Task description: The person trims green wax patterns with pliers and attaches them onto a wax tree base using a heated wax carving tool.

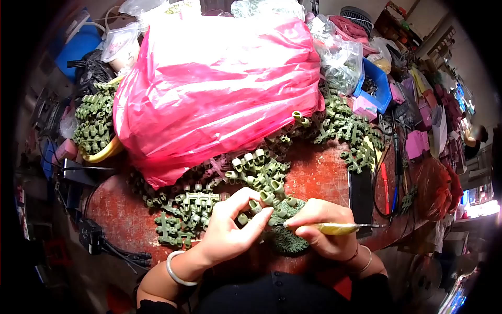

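Observation:
My left hand [234,225] is closed, thumb and fingers pinching a green branched piece with short hollow tubes [266,197]. In my right hand [329,225] is a thin tool with a yellow-wrapped handle [334,228], gripped like a pen. Its working tip is near the green piece, though I cannot make out whether it touches. Beneath both hands lies a mound of fine green shavings [291,239]. Similar green pieces [196,204] are heaped to the left of my left hand, and others lie just beyond my fingers.
A large pink plastic bag [219,89] covers the back of the worn red table [319,175]. More green pieces surround it. At right are a dark flat object [361,193], a red pen-like tool [385,186], a blue bin [375,86] and a red bag [436,191]. Another person [475,137] is far right.

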`<action>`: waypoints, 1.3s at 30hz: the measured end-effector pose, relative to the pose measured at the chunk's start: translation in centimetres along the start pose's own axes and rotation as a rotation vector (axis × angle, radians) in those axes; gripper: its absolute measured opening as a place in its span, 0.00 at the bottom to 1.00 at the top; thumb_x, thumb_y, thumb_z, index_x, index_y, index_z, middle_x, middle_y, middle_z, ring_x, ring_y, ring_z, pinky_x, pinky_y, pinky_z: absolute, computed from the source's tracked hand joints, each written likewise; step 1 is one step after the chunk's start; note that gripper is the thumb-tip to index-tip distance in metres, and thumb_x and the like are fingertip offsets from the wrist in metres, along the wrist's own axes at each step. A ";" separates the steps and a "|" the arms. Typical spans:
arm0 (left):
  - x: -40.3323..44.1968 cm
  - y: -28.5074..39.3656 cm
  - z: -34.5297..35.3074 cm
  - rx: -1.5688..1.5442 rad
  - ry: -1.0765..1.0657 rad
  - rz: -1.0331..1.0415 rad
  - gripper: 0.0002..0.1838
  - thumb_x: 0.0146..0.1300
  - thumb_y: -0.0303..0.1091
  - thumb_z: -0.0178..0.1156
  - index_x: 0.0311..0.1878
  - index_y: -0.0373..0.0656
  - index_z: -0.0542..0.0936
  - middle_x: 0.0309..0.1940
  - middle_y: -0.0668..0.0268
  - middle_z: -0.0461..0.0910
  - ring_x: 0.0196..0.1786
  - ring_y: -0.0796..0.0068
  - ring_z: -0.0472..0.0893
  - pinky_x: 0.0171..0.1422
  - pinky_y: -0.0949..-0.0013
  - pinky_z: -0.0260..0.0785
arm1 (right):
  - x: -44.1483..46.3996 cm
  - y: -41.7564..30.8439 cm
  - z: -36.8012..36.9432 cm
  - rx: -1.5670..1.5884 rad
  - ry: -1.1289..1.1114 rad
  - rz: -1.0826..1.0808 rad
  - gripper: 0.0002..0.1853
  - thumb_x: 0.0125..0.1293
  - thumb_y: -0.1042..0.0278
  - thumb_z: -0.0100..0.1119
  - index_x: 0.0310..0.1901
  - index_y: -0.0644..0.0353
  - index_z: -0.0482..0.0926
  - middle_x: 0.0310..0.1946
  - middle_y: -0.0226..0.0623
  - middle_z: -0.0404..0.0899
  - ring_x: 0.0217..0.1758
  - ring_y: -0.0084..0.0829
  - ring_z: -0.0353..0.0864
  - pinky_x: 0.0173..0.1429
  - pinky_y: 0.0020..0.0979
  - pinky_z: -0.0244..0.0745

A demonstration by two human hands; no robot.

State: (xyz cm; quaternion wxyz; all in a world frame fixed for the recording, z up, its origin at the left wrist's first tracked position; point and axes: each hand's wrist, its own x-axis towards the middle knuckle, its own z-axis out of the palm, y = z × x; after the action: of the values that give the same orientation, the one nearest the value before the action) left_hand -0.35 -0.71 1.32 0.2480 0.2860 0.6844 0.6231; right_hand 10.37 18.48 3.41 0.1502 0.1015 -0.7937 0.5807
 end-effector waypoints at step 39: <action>0.4 0.1 -0.9 -0.599 0.005 -0.299 0.08 0.71 0.34 0.61 0.42 0.40 0.78 0.30 0.66 0.82 0.34 0.77 0.82 0.42 0.72 0.74 | 0.2 -0.2 1.2 -0.252 0.004 -0.392 0.19 0.56 0.78 0.73 0.50 0.66 0.82 0.38 0.36 0.83 0.36 0.34 0.83 0.38 0.32 0.80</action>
State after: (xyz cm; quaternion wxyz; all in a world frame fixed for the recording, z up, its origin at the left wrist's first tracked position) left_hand -1.19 -1.07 1.53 0.4081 0.0953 0.5059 0.7539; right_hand 10.09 17.31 3.31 0.2731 0.2332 -0.8247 0.4369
